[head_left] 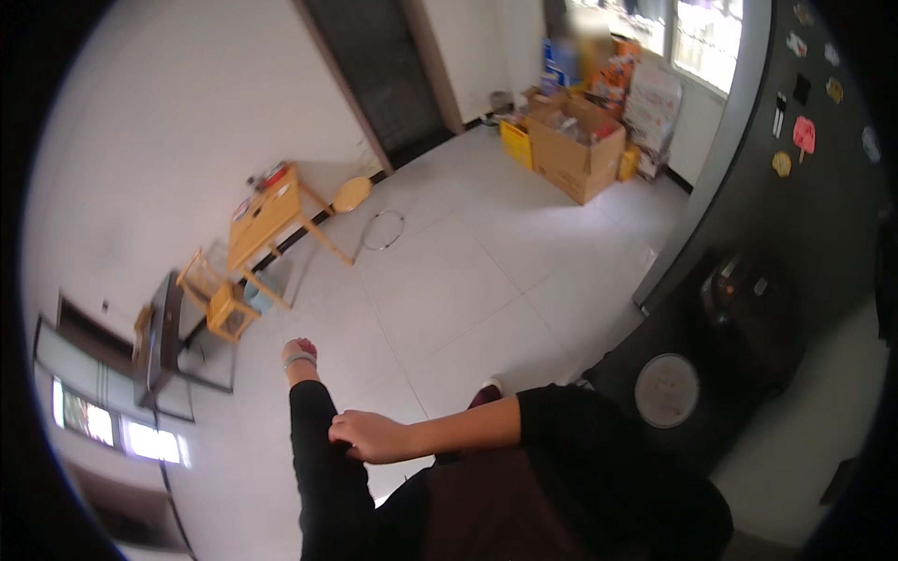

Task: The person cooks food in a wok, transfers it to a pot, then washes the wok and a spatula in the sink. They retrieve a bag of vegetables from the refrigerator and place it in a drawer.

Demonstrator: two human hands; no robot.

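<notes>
My left arm in a black sleeve [313,449] reaches forward over the tiled floor. A pale band [300,357] circles its wrist. At the end of it, my left hand [302,346] is curled into a loose fist, and I see nothing in it. Lower down, my right hand [372,436] lies across the left forearm, its fingers gripping the black sleeve fabric. The right forearm is bare below its own sleeve. Beneath it shows part of a dark red shoe [485,394].
A wooden table [270,214] with small items, a wooden chair [224,305] and a round stool [352,194] line the left wall. An open cardboard box [572,151] stands ahead. To the right are a dark sticker-covered panel [758,203], a glossy black appliance [747,291] and a pale round disc [667,390].
</notes>
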